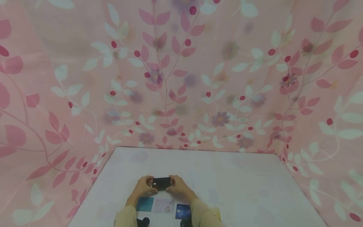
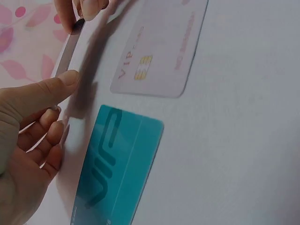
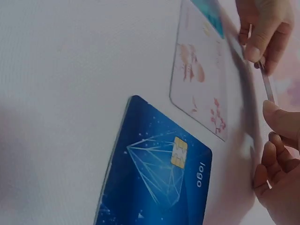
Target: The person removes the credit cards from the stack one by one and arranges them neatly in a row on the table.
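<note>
A black card (image 1: 161,183) with a chip is held up level between both hands in the head view. My left hand (image 1: 144,185) pinches its left end between thumb and fingers. On the opposite end, my right hand (image 1: 178,185) grips it the same way. Both wrist views show the card edge-on, as a thin strip (image 2: 67,57) above the table. Nearer the body lie a teal VIP card (image 2: 119,164), a pale pink card (image 2: 161,49) with a chip, and a blue card (image 3: 157,164) bearing a diamond drawing.
A yellow card (image 1: 216,213) shows partly behind the right sleeve. The white table (image 1: 249,189) spreads out around the hands. Pink floral cloth (image 1: 181,78) walls rise behind and on both sides of it. Dark rounded devices (image 1: 145,221) sit by the wrists.
</note>
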Demonstrator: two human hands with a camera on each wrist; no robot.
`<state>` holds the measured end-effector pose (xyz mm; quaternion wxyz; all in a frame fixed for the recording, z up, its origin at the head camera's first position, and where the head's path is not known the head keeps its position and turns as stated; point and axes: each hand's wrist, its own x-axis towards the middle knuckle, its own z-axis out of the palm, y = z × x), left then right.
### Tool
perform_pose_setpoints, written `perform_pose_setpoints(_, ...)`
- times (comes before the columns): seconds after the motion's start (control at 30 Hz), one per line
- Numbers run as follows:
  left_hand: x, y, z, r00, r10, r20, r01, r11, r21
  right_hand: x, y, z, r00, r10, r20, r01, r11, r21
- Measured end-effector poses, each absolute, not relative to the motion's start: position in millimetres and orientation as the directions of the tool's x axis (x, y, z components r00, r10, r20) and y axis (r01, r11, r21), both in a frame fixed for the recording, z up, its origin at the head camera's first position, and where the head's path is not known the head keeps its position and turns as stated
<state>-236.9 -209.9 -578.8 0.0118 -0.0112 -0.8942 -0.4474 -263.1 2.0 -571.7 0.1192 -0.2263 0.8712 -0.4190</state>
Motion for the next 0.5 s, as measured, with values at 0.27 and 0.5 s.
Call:
perform_pose_setpoints(0.27,-228,-196,-568,-0.987,0.07,0.143,0.158,0.563,0.811,-260,20,-555,-0.862,-0.499,0.088,-0.352,0.464,-0.813)
perform_pose_setpoints(0.5,-223,-185,-556,-0.979,0.086,0.183,0.2,0.549,0.811,-248,34,-541,-0.87,-0.473,0.139,-0.395,0.5,-0.771)
